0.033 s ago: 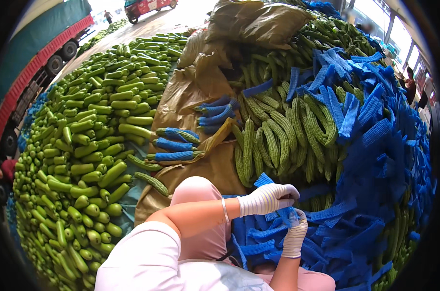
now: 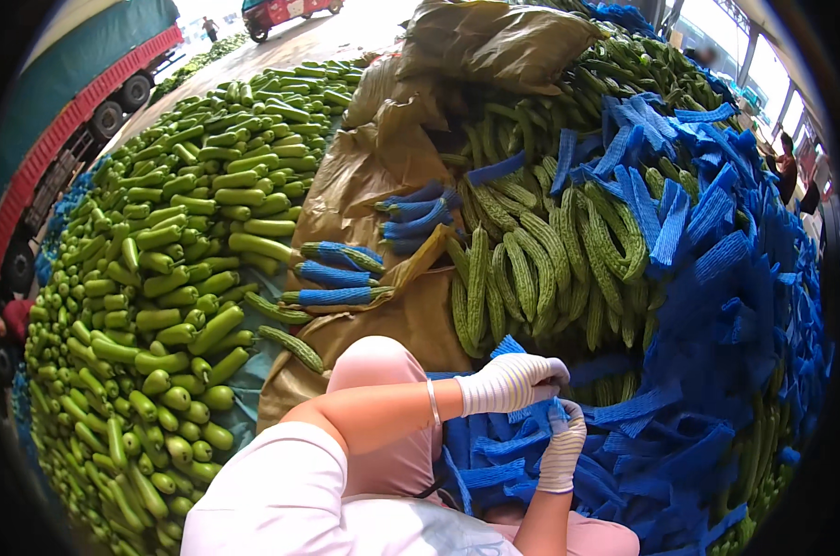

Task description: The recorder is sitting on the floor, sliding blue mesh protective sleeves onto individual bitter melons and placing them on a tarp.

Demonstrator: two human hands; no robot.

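Observation:
Both my hands wear striped white gloves and are close together over a heap of blue mesh foam sleeves [image 2: 498,474]. My left hand [image 2: 511,383] is closed, with a blue mesh sleeve [image 2: 507,347] showing above and below it. Just below and to the right, my right hand [image 2: 562,450] pinches blue mesh at its fingertips. Ridged bitter melons [image 2: 531,264] lie piled beyond my hands. Left of them, several melons in blue sleeves [image 2: 334,275] rest on brown sheeting, with a bare bitter melon [image 2: 292,347] near my knee.
A large pile of smooth green gourds [image 2: 174,320] spreads along the left. Brown sheeting [image 2: 373,171] runs between the piles. More loose blue sleeves [image 2: 707,306] cover the right side. A red truck [image 2: 77,107] stands far left, and a red vehicle [image 2: 285,9] at the back.
My right fingers have shifted slightly on the blue mesh, and less of it shows between my hands. The whole view has moved a little.

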